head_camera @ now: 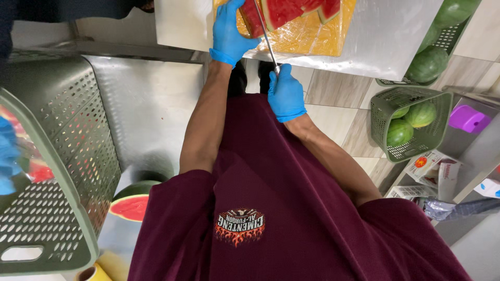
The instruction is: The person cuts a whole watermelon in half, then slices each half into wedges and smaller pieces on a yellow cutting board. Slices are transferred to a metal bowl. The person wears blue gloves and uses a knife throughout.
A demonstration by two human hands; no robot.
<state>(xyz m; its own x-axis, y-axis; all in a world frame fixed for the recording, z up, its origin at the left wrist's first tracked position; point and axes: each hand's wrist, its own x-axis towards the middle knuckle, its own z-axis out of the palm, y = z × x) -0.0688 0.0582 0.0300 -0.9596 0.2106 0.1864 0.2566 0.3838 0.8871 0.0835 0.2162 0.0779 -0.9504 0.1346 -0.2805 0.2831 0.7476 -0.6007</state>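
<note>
My left hand (227, 36), in a blue glove, grips the rind edge of a cut watermelon piece (276, 13) that lies on a yellow cutting board (323, 36) wrapped in clear film. My right hand (285, 93), also in a blue glove, is closed around the handle of a long knife (265, 36). The thin blade runs up and left from that hand into the red flesh, right beside my left hand. More red slices (328, 8) lie on the board to the right. The board rests on a steel table (385, 47).
A grey-green perforated crate (57, 156) stands at the left, with a blue-gloved hand (6, 156) at its far edge. A halved watermelon (130, 205) lies below it. Green baskets (411, 122) of whole watermelons (427, 62) stand on the tiled floor at the right, near a purple container (467, 118) and packets (435, 169).
</note>
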